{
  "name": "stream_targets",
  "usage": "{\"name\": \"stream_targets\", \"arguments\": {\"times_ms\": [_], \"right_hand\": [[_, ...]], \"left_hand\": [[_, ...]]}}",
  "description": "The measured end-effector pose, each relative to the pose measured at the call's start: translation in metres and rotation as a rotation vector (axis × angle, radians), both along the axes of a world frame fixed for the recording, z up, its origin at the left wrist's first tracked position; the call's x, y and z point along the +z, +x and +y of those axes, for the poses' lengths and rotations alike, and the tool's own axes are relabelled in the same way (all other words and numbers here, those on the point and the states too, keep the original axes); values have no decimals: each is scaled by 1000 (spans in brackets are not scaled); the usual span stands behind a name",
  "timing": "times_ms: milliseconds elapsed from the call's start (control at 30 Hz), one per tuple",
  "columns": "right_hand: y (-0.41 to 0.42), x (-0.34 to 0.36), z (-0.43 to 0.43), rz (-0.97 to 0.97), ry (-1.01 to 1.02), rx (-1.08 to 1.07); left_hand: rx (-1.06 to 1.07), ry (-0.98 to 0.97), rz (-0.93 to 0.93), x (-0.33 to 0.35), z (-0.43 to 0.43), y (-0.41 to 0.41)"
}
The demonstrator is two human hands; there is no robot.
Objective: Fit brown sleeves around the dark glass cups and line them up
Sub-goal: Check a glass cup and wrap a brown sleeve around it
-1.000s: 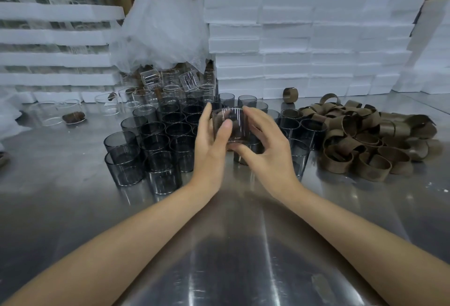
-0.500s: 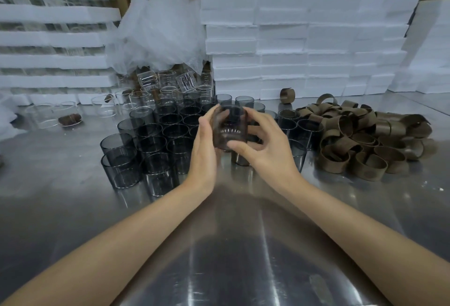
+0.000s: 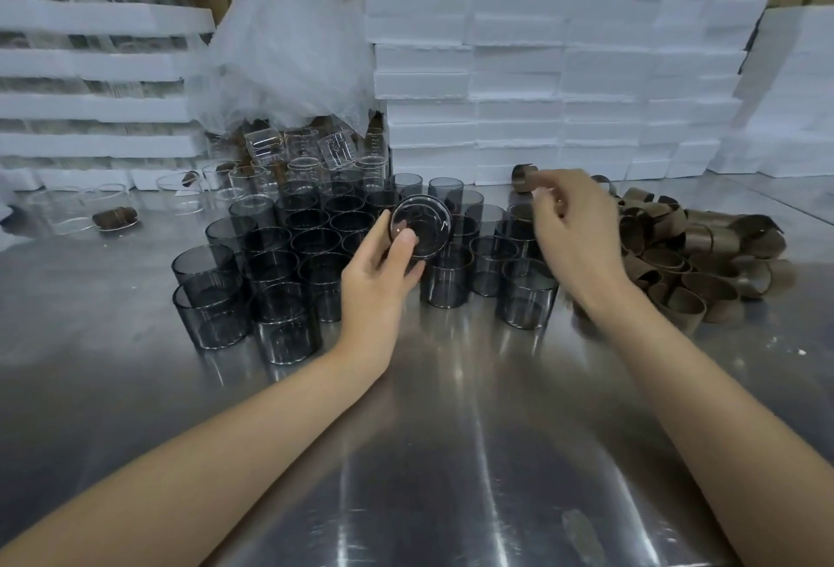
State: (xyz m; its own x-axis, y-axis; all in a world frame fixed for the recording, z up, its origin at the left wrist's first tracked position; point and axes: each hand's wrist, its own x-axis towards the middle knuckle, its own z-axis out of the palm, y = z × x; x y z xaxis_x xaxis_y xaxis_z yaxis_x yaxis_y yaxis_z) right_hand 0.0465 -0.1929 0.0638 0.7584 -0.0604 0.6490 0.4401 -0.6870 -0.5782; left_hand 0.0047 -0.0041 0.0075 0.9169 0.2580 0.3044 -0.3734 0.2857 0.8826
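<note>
- Presently, at frame centre, a person's left hand (image 3: 379,268) grips one dark cup (image 3: 420,227), thumb across its side. The cup is tipped so a round end faces the camera and is held above the other cups (image 3: 289,259), which stand packed on the steel table (image 3: 451,453).
- Right of centre, the right hand (image 3: 575,232) hovers with fingers curled at the inner edge of the heap of brown sleeves (image 3: 686,259). A lone sleeve (image 3: 524,178) stands just beyond its fingertips. Blur hides whether anything is pinched, so its grip cannot be told.
- No sleeve shows on the held cup, and none plainly shows on the dark cups standing on the table. The job appears to be near its start.
- Step in hand, by this reading: fetching a sleeve for the lifted cup.
- Next move calls for one ring taken clear of the tangled heap and kept round and open. It then has to slide over the cup's end while the left hand steadies the glass. The fit looks close, so squaring ring to cup matters.
- White foam blocks (image 3: 541,70) wall the upper right of the frame.
</note>
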Motion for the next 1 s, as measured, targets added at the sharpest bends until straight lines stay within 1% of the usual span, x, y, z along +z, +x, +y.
{"name": "stream_targets", "arguments": {"times_ms": [67, 133, 167, 233, 300, 367, 433, 600, 700, 767, 833, 900, 933, 1000], "right_hand": [[12, -1, -22, 44, -116, -240], [20, -3, -38, 157, -256, -445], [23, -5, -43, 235, -306, -506], [27, -8, -50, 397, -377, -554], [30, -12, -53, 512, -444, -550], [32, -17, -53, 546, -481, -532], [34, -20, -53, 528, -459, -520], [33, -18, -54, 385, -374, -526], [28, -12, -52, 193, -397, -530], [24, -5, -49, 50, -378, -497], [16, 3, -39, -108, -300, -413], [2, 10, -21, -278, -180, -268], [-6, 13, -11, -365, -157, -183], [-19, 13, 8, -492, -241, -14]], "left_hand": [[-20, -42, 32, -2, 0, 1], [-21, -57, 42, -3, 0, 3], [-16, -59, 40, -3, 0, 3], [-2, -51, 36, -3, 0, 3], [14, -36, 31, -2, 0, 2], [14, -36, 32, -2, 1, 1], [11, -48, 31, -2, 1, 1], [4, -60, -12, -4, 0, 1], [-16, -60, -47, -4, 1, 0], [-31, -80, -73, -4, 1, 0], [-41, -95, -88, -3, 2, 1], [-40, -87, -80, -3, 1, 1], [-43, -80, -75, -4, 1, 1], [-40, -59, -67, -4, 0, 1]]}}
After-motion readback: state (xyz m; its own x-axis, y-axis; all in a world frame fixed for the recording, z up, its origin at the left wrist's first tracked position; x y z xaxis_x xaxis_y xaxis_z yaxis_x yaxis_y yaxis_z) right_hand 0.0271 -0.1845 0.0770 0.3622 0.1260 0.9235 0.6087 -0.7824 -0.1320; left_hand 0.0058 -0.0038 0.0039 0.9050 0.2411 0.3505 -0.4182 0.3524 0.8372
